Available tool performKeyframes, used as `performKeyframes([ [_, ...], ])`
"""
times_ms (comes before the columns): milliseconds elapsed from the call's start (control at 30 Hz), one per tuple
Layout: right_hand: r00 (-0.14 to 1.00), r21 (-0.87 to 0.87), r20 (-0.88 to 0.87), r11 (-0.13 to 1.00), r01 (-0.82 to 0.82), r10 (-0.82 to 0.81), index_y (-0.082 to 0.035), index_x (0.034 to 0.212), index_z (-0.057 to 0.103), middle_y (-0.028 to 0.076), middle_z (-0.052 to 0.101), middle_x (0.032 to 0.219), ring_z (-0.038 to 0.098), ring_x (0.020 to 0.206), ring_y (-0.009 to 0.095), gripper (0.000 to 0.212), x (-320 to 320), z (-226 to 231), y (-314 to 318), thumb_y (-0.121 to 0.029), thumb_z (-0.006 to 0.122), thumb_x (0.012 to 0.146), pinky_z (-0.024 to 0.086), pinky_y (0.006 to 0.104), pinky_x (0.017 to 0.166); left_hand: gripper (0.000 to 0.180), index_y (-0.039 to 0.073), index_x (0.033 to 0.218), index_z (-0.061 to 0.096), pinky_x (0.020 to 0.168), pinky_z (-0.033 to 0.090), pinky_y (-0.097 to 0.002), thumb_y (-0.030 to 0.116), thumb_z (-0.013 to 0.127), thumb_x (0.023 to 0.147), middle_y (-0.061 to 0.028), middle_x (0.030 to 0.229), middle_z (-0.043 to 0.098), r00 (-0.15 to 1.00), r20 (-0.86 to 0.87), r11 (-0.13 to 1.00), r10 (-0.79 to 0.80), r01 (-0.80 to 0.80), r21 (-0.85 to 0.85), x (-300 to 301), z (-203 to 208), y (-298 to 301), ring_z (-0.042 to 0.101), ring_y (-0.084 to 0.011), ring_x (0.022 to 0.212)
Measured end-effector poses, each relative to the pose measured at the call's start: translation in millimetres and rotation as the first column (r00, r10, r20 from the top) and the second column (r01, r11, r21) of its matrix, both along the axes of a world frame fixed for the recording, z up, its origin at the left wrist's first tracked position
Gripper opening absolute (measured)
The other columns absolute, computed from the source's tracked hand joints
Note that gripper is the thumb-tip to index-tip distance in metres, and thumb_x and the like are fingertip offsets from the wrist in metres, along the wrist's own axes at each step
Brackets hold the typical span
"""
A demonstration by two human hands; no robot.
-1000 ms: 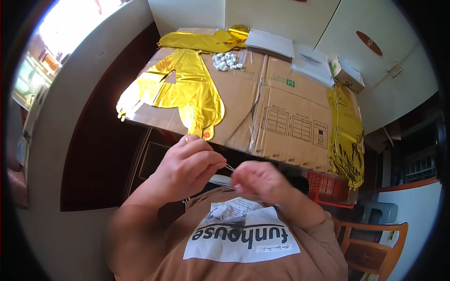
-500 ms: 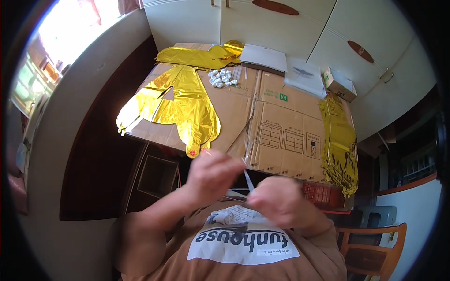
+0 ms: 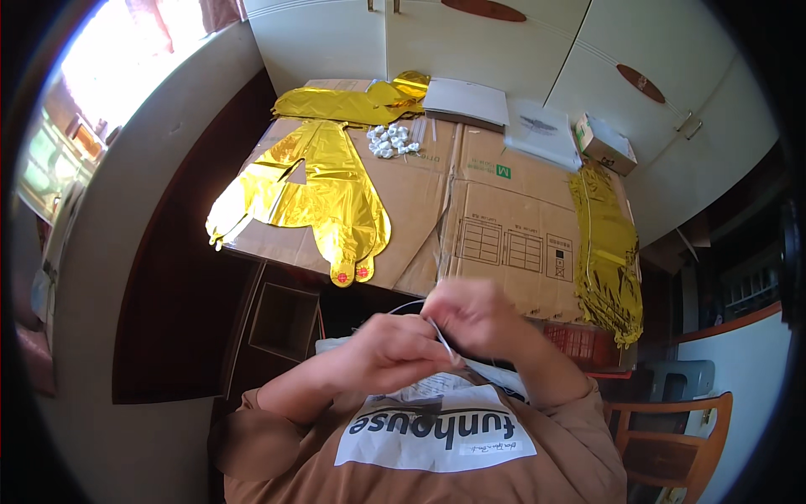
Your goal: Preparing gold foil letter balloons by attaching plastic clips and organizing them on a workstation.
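Close to my chest, both hands are pinched on a thin white ribbon (image 3: 442, 339). My left hand (image 3: 395, 351) lies lower, fingers closed near the ribbon's lower end. Slightly above and to the right, my right hand (image 3: 476, 317) closes on its upper part. A loop of the strand curves out above the left hand. Beyond the hands, a flat gold foil balloon (image 3: 323, 206) shaped like a letter A lies on the cardboard (image 3: 411, 181), its two red-marked tabs at the front edge. Past it sits a pile of small white bundles (image 3: 390, 141).
More folded gold foil (image 3: 336, 104) lies at the back left. A white flat box (image 3: 467, 102), a clear plastic sleeve (image 3: 541, 134) and a small carton (image 3: 606, 144) line the back. Gold fringe (image 3: 606, 256) covers the right edge. A wooden chair (image 3: 714, 441) stands lower right.
My right hand has moved up and inward, while my left has come down, so the two now nearly touch. The ribbon is bent into a loop between them.
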State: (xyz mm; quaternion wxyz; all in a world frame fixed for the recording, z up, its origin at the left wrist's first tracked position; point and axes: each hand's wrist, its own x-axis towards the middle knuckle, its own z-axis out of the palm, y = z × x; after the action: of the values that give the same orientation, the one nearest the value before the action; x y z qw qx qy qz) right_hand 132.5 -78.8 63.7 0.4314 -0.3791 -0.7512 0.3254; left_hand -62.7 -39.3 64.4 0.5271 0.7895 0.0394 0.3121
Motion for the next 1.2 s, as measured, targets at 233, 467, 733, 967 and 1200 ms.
performKeyframes([
  [233, 0.984, 0.032, 0.044, 0.984, -0.173, 0.172, -0.004, 0.08, 0.059, 0.01, 0.055, 0.069, 0.057, 0.062, 0.028, 0.016, -0.6, 21.1, -15.8, -0.014, 0.058, 0.093, 0.047, 0.0357, 0.059, 0.013, 0.0, 0.091, 0.07, 0.052, 0.036, -0.0297, -0.001, 0.069, 0.078, -0.0066, 0.063, 0.054, 0.665, 0.368, 0.693, 0.65, -0.717, 0.072, -3.0, 24.3, 2.6, 0.048, -0.0174, 0.054],
  [467, 0.989, -0.116, -0.129, 0.991, 0.061, -0.076, -0.003, 0.082, 0.06, 0.009, 0.059, 0.07, 0.059, 0.061, 0.023, 0.013, 30.1, 29.9, 10.5, -0.012, 0.061, 0.091, 0.046, 0.0316, 0.054, 0.012, 0.003, 0.09, 0.07, 0.053, 0.04, -0.0313, -0.002, 0.069, 0.079, -0.0063, 0.065, 0.056, 0.994, 0.089, 0.997, 0.059, -0.063, 0.041, 4.7, 8.1, 5.1, 0.051, -0.0188, 0.056],
  [733, 0.995, -0.147, -0.087, 0.988, -0.057, 0.044, -0.005, 0.083, 0.062, 0.012, 0.061, 0.074, 0.062, 0.069, 0.027, 0.008, 31.1, 36.1, 1.8, -0.011, 0.063, 0.087, 0.048, 0.0335, 0.062, 0.009, 0.003, 0.091, 0.07, 0.057, 0.042, -0.0321, 0.002, 0.067, 0.082, -0.0096, 0.064, 0.053, 0.997, -0.026, 0.992, 0.075, -0.072, 0.109, 11.1, -4.2, 13.3, 0.053, -0.0213, 0.061],
  [967, 0.977, -0.084, -0.192, 0.99, -0.115, 0.097, -0.005, 0.082, 0.062, 0.01, 0.062, 0.073, 0.063, 0.064, 0.022, 0.01, 15.9, 22.1, -3.3, -0.011, 0.061, 0.089, 0.049, 0.0313, 0.059, 0.006, -0.001, 0.087, 0.067, 0.053, 0.041, -0.028, 0.001, 0.062, 0.086, -0.0084, 0.067, 0.058, 0.899, -0.014, 0.892, 0.438, -0.433, 0.127, 14.9, -6.8, 26.7, 0.056, -0.0147, 0.061],
  [1200, 0.981, 0.085, 0.034, 0.978, -0.193, 0.191, -0.005, 0.082, 0.059, 0.011, 0.059, 0.073, 0.061, 0.066, 0.03, 0.012, 10.0, 19.4, -7.0, -0.015, 0.064, 0.088, 0.049, 0.0379, 0.061, 0.009, 0.006, 0.091, 0.066, 0.055, 0.036, -0.0303, 0.008, 0.058, 0.09, -0.003, 0.066, 0.056, 0.818, 0.352, 0.836, 0.455, -0.257, -0.484, 13.2, 9.2, 45.2, 0.046, -0.0158, 0.052],
])
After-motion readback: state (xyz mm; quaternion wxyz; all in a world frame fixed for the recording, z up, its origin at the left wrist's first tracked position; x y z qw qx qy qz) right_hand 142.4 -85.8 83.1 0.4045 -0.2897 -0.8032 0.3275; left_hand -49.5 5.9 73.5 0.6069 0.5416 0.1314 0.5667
